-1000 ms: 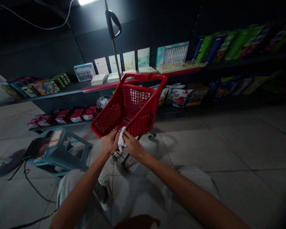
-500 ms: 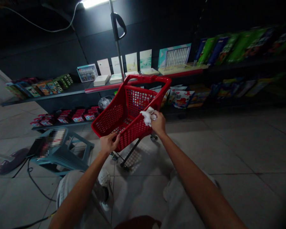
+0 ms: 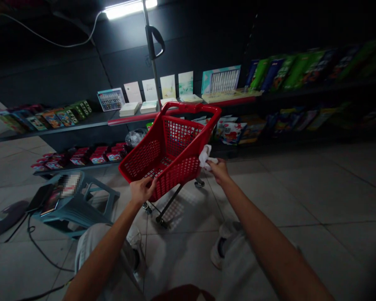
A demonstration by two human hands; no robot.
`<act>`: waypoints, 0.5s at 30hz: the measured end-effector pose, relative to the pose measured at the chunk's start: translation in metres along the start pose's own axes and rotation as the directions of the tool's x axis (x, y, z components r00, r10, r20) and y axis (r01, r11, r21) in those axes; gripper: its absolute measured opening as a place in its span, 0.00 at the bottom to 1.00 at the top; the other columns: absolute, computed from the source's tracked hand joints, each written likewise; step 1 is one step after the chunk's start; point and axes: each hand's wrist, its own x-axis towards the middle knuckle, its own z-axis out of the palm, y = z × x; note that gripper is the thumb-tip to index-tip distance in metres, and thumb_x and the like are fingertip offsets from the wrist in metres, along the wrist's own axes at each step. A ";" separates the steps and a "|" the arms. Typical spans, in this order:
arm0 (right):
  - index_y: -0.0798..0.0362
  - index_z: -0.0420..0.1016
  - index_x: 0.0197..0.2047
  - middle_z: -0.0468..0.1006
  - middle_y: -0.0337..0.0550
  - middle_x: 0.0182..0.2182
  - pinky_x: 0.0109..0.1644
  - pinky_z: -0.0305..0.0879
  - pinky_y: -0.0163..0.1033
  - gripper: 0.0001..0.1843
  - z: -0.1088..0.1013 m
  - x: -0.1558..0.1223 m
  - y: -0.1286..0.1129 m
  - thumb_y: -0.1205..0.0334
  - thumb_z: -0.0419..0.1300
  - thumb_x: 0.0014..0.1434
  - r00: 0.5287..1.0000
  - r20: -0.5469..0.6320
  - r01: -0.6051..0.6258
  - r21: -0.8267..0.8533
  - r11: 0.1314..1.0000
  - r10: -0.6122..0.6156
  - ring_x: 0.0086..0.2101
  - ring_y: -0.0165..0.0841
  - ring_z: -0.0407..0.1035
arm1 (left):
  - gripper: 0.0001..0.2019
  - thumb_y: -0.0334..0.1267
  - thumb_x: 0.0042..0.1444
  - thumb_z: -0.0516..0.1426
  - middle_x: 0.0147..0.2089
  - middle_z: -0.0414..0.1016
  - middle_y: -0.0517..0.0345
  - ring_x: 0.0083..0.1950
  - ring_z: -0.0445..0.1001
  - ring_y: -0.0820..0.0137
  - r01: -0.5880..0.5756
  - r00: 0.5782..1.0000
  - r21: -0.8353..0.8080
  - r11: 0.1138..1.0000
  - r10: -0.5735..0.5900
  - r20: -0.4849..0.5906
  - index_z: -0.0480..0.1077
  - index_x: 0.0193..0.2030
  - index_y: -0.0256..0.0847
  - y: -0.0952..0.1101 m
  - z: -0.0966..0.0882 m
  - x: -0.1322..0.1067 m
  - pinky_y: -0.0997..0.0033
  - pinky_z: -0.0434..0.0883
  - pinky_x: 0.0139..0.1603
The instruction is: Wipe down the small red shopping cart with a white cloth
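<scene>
Red perforated plastic shopping cart (image 3: 178, 173) stands on caster wheels (image 3: 199, 183) on the grey tiled floor (image 3: 278, 184), in front of the dark shelf unit with a red front strip (image 3: 128, 120). The left hand (image 3: 141, 190) is closed over the cart's near rim; the right hand (image 3: 219, 170) pinches a crumpled white cloth (image 3: 204, 157) against the outer side, near the handle end. Since the cart sits on wheels, a hard push from the right could roll or swivel it into the shelf unit if the left hand's hold loosens. The cloth, gripped only by a bunched part, could slip from the fingertips or snag in the holes. Its loose folds could also let bare knuckles scrape the plastic edge.
</scene>
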 end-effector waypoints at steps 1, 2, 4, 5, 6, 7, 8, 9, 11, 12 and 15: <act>0.54 0.75 0.45 0.82 0.45 0.40 0.30 0.73 0.30 0.22 0.003 -0.001 -0.001 0.63 0.72 0.46 1.000 0.027 -0.011 0.002 1.000 0.011 0.33 0.31 0.77 | 0.24 0.55 0.68 0.50 0.27 0.78 0.57 0.27 0.70 0.75 -0.003 1.000 0.000 1.000 0.003 0.000 0.78 0.31 0.41 0.001 0.001 0.001 0.73 0.58 0.32; 0.55 0.77 0.45 0.83 0.45 0.39 0.31 0.73 0.31 0.20 0.008 -0.003 -0.001 0.62 0.71 0.47 0.998 0.053 -0.020 0.013 1.000 0.019 0.33 0.31 0.77 | 0.24 0.55 0.68 0.51 0.26 0.78 0.58 0.27 0.70 0.75 -0.008 1.000 0.001 1.000 0.008 -0.003 0.78 0.31 0.41 0.001 0.002 0.002 0.73 0.58 0.32; 0.55 0.79 0.44 0.83 0.43 0.38 0.32 0.74 0.32 0.19 0.020 -0.007 -0.004 0.59 0.70 0.49 0.995 0.085 -0.057 0.065 0.996 0.052 0.33 0.31 0.77 | 0.25 0.54 0.68 0.51 0.26 0.77 0.58 0.26 0.70 0.75 -0.025 1.000 0.003 1.000 0.025 -0.015 0.77 0.29 0.41 0.001 0.006 0.003 0.73 0.57 0.31; 0.55 0.79 0.45 0.84 0.43 0.38 0.33 0.75 0.33 0.19 0.027 -0.011 -0.005 0.59 0.69 0.49 0.993 0.087 -0.081 0.091 0.993 0.074 0.33 0.32 0.77 | 0.25 0.54 0.68 0.51 0.25 0.76 0.58 0.26 0.70 0.75 -0.036 0.999 0.002 0.999 0.037 -0.019 0.76 0.29 0.41 0.002 0.007 0.004 0.73 0.57 0.31; 0.55 0.79 0.45 0.84 0.43 0.38 0.33 0.75 0.34 0.19 0.035 -0.015 -0.005 0.58 0.68 0.50 0.993 0.082 -0.097 0.103 0.990 0.088 0.33 0.32 0.78 | 0.25 0.54 0.69 0.51 0.25 0.76 0.59 0.26 0.70 0.75 -0.046 0.999 -0.001 0.999 0.046 -0.020 0.76 0.28 0.41 0.002 0.009 0.005 0.73 0.57 0.32; 0.55 0.79 0.45 0.84 0.43 0.37 0.34 0.75 0.34 0.19 0.044 -0.021 -0.005 0.57 0.67 0.51 0.994 0.065 -0.098 0.096 0.991 0.092 0.34 0.33 0.78 | 0.25 0.54 0.69 0.50 0.25 0.76 0.59 0.26 0.70 0.75 -0.055 0.998 -0.005 0.998 0.055 -0.018 0.75 0.28 0.41 0.002 0.011 0.006 0.73 0.57 0.32; 0.55 0.79 0.46 0.84 0.43 0.37 0.35 0.75 0.34 0.18 0.052 -0.028 -0.004 0.56 0.66 0.53 0.996 0.033 -0.082 0.071 0.994 0.080 0.35 0.34 0.79 | 0.25 0.54 0.69 0.50 0.25 0.76 0.58 0.27 0.71 0.75 -0.061 0.998 -0.010 0.998 0.061 -0.013 0.74 0.27 0.41 0.002 0.012 0.007 0.73 0.57 0.32; 0.55 0.79 0.45 0.84 0.44 0.36 0.36 0.75 0.34 0.18 0.060 -0.036 -0.002 0.55 0.64 0.54 0.999 -0.010 -0.053 0.033 0.998 0.054 0.37 0.35 0.79 | 0.25 0.54 0.69 0.50 0.25 0.76 0.58 0.27 0.71 0.74 -0.066 0.998 -0.016 0.998 0.066 -0.008 0.74 0.27 0.41 0.003 0.014 0.009 0.73 0.57 0.32; 0.55 0.80 0.44 0.85 0.46 0.36 0.38 0.75 0.35 0.17 0.075 -0.056 0.004 0.53 0.62 0.55 0.997 -0.081 0.001 -0.040 0.999 -0.004 0.40 0.38 0.80 | 0.25 0.54 0.69 0.49 0.25 0.76 0.58 0.27 0.72 0.74 -0.066 0.998 -0.024 0.998 0.066 -0.004 0.73 0.27 0.41 0.004 0.016 0.012 0.73 0.57 0.32; 0.55 0.80 0.43 0.85 0.48 0.36 0.39 0.75 0.36 0.17 0.081 -0.067 0.007 0.52 0.62 0.55 0.995 -0.095 0.013 -0.062 0.998 -0.019 0.41 0.39 0.80 | 0.25 0.54 0.69 0.50 0.25 0.76 0.58 0.27 0.72 0.74 -0.063 0.998 -0.027 0.998 0.062 -0.007 0.73 0.27 0.41 0.005 0.017 0.013 0.72 0.57 0.32; 0.56 0.81 0.41 0.86 0.52 0.36 0.41 0.74 0.38 0.18 0.092 -0.102 0.020 0.50 0.61 0.55 0.998 0.013 0.060 -0.063 0.996 -0.059 0.42 0.43 0.80 | 0.23 0.53 0.69 0.51 0.26 0.77 0.59 0.28 0.72 0.74 -0.055 0.998 -0.034 0.998 0.054 -0.018 0.73 0.28 0.42 0.009 0.018 0.017 0.72 0.57 0.32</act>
